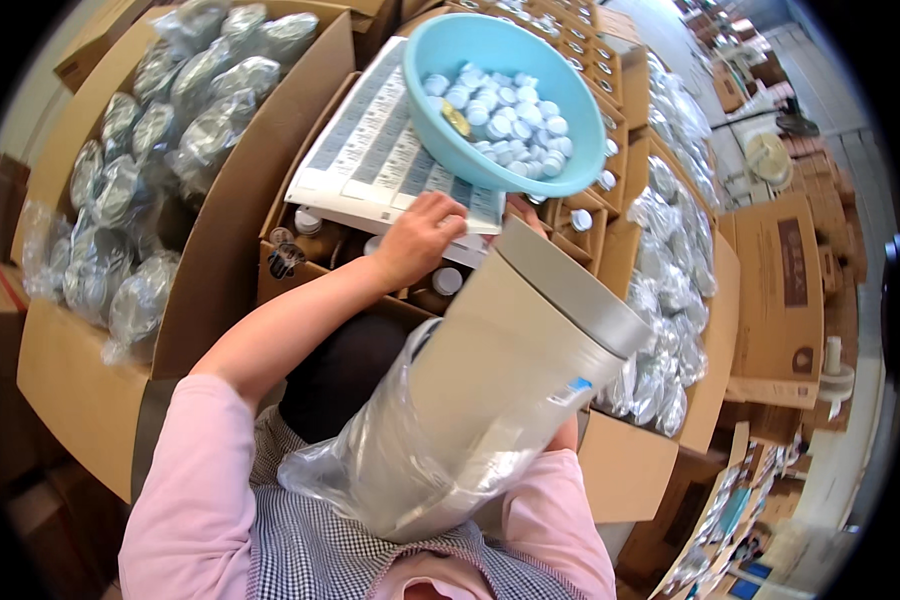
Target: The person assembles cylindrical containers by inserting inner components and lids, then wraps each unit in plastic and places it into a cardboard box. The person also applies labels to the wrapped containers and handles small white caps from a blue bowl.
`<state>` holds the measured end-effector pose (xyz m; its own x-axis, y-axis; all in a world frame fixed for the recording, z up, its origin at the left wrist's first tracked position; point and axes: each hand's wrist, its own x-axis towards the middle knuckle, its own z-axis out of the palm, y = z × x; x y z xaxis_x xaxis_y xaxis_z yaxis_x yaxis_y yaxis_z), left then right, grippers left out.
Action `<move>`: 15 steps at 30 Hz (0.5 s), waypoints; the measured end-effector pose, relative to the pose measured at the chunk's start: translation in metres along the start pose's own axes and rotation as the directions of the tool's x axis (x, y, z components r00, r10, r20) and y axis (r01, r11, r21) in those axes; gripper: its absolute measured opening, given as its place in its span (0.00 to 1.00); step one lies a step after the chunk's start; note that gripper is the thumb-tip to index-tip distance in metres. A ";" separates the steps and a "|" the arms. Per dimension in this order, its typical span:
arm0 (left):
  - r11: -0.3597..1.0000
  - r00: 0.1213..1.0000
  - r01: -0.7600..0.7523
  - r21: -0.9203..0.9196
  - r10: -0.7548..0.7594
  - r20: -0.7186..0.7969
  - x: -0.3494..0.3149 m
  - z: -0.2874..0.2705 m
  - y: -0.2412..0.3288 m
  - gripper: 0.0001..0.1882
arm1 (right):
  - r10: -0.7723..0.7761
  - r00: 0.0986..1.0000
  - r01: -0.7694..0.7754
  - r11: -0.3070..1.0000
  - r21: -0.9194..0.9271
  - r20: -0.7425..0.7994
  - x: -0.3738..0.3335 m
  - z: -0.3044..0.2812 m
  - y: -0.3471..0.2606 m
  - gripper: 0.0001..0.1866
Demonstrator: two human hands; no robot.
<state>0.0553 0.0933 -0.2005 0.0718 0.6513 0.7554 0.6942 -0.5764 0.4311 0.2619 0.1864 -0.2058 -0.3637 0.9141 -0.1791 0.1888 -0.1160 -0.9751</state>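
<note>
A large beige-grey canister point(490, 400) leans across my lap, its lower side wrapped in a clear plastic bag point(340, 465). It carries a small blue-and-white sticker point(573, 391). Beyond it lies a stack of printed label sheets point(370, 150). My left hand point(425, 238) rests at the near edge of the stack, its fingers bent and closed on the sheet edge. Behind the canister's far rim, only a few fingers of my right hand point(526, 214) show at the sheets' corner; their grip is hidden. A light blue basin point(425, 110), full of white caps point(515, 120), stands partly on the sheets.
Under the sheets is a divided carton point(270, 265) with white-capped items. An open carton point(235, 190) at left holds several plastic-wrapped pieces point(210, 95). More wrapped pieces point(660, 290) fill cartons at right. A tall cardboard box point(775, 300) stands farther right.
</note>
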 end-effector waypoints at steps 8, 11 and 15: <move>0.623 0.702 0.520 -0.584 -0.701 -0.123 0.031 -0.116 0.046 0.02 | -0.646 0.757 0.638 0.763 -0.102 -0.096 -0.138 -0.033 -0.157 0.25; 0.430 0.715 0.487 -0.760 -0.697 0.064 0.061 -0.155 0.091 0.03 | -0.593 0.776 0.622 0.664 -0.415 0.213 -0.170 -0.009 -0.187 0.26; 0.379 0.760 0.576 -0.724 -0.575 0.304 0.077 -0.178 0.148 0.07 | -0.563 0.806 0.587 0.722 -0.367 0.183 -0.184 0.004 -0.182 0.31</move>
<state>0.0361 -0.0299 0.0090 -0.1271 0.9762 0.1760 -0.2140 -0.2002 0.9561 0.2906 0.0378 0.0037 -0.5664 0.7312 0.3803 0.2578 0.5954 -0.7609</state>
